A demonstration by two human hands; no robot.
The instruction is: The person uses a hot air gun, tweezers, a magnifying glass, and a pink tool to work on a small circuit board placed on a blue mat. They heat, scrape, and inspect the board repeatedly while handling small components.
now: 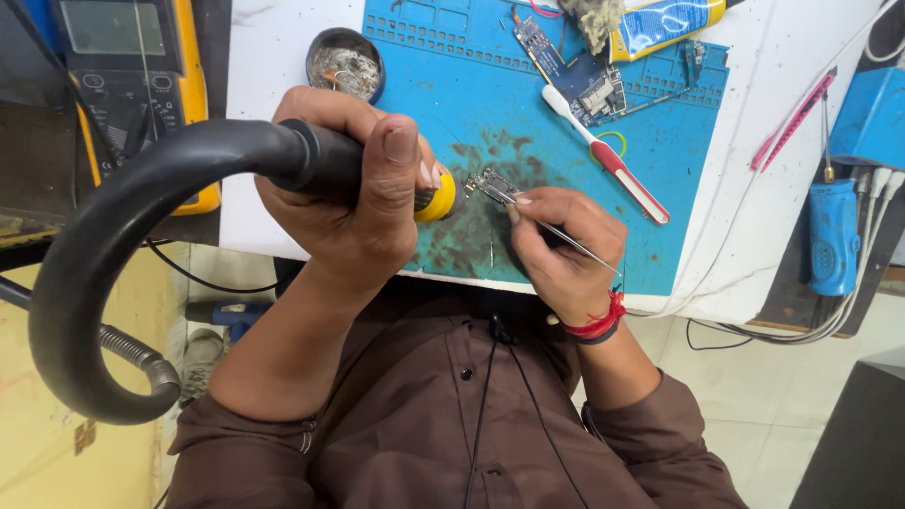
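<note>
Hands (351, 203) (561, 250) clench hot-air handle (320, 170) and tweezers (556, 231) over circuit board (490, 185).

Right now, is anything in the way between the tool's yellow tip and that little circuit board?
Nothing visible. The nozzle in the left hand points straight at the small board, which the right hand steadies with tweezers from the other side.

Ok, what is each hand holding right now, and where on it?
The left hand grips the black hot-air handpiece around its body, just behind the yellow collar. The right hand pinches thin tweezers near their middle, tips at the small circuit board.
</note>
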